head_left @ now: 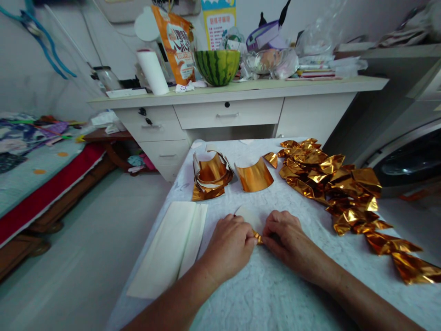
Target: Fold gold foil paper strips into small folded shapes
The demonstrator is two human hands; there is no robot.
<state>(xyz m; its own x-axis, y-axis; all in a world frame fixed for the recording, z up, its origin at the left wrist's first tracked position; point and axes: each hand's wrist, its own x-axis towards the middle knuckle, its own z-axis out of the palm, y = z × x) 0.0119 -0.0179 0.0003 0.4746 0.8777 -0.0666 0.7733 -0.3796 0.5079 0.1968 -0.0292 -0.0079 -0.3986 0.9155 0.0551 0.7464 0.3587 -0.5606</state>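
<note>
My left hand [232, 239] and my right hand [284, 236] meet over the cloth-covered table, fingers closed on a small piece of gold foil paper [257, 237]. Most of that piece is hidden by the fingers; a pale part [248, 215] shows just behind them. Beyond my hands stands a curved gold foil sheet [255, 176]. Left of it lies a curled stack of gold foil sheets [212, 172]. Beside my left forearm rest flat cream paper sheets [168, 248].
A heap of folded gold foil pieces [320, 174] spreads along the table's right side. Behind, a white desk [227, 112] holds a cut watermelon [217, 67], an orange snack bag [175, 48] and a white roll [152, 72]. A bed [37, 174] stands left, a washing machine [409, 147] right.
</note>
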